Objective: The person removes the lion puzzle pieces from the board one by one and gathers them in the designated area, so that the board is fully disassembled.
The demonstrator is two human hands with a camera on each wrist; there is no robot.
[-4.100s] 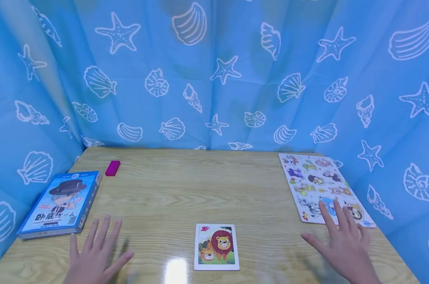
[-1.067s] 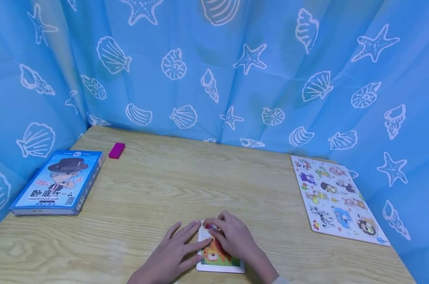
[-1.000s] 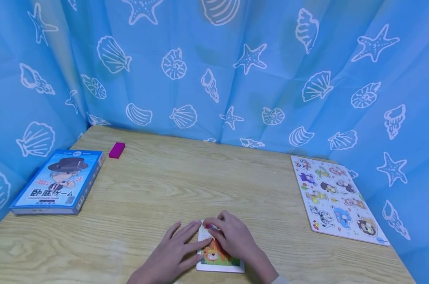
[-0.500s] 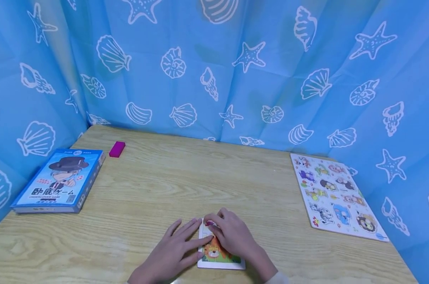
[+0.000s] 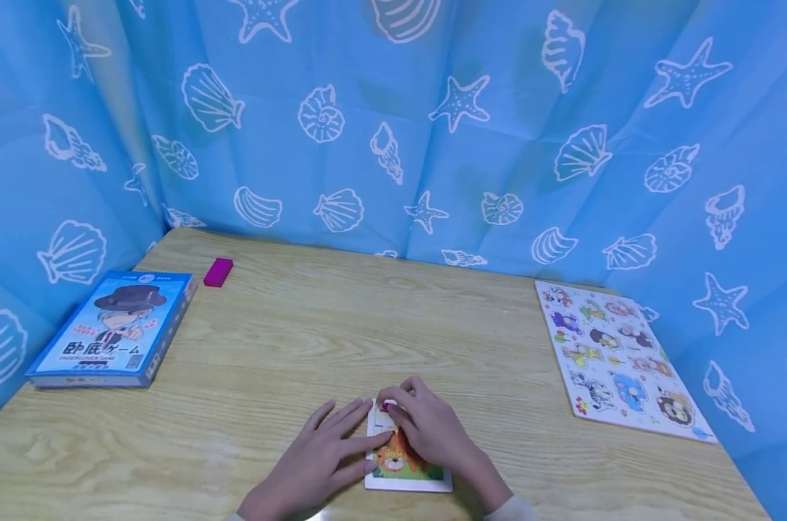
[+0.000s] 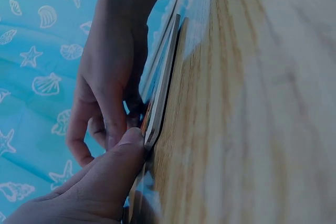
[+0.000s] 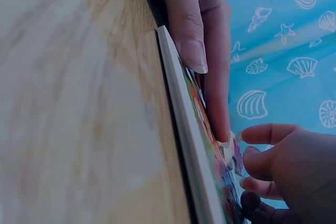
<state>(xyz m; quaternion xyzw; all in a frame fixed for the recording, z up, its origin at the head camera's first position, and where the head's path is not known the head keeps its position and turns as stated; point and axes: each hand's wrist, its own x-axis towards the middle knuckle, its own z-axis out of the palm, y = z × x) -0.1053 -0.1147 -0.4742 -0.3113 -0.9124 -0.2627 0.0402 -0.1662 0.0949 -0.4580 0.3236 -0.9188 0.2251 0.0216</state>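
Note:
A small framed lion jigsaw puzzle point(image 5: 408, 485) lies flat on the table near its front edge. My right hand point(image 5: 432, 427) reaches over its far side and pinches a puzzle piece point(image 7: 235, 153) with a pink bird on it. In the right wrist view that piece stands tilted up from the board at the fingertips. My left hand point(image 5: 321, 456) lies at the puzzle's left side, fingers extended, index fingertip on the picture and thumb on the frame's edge. The right hand covers much of the picture's upper right, including the big lion's face.
A blue game box point(image 5: 109, 329) lies at the left, with a magenta block point(image 5: 219, 272) behind it. A larger animal puzzle board point(image 5: 621, 362) lies at the right. Blue shell-patterned curtain point(image 5: 393, 130) encloses the back and sides of the wooden table point(image 5: 367, 318).
Both hands, spread apart over the table at first, have come together on the lion puzzle. The bird piece, flat in its corner before, is now tilted up in the right hand's fingers.

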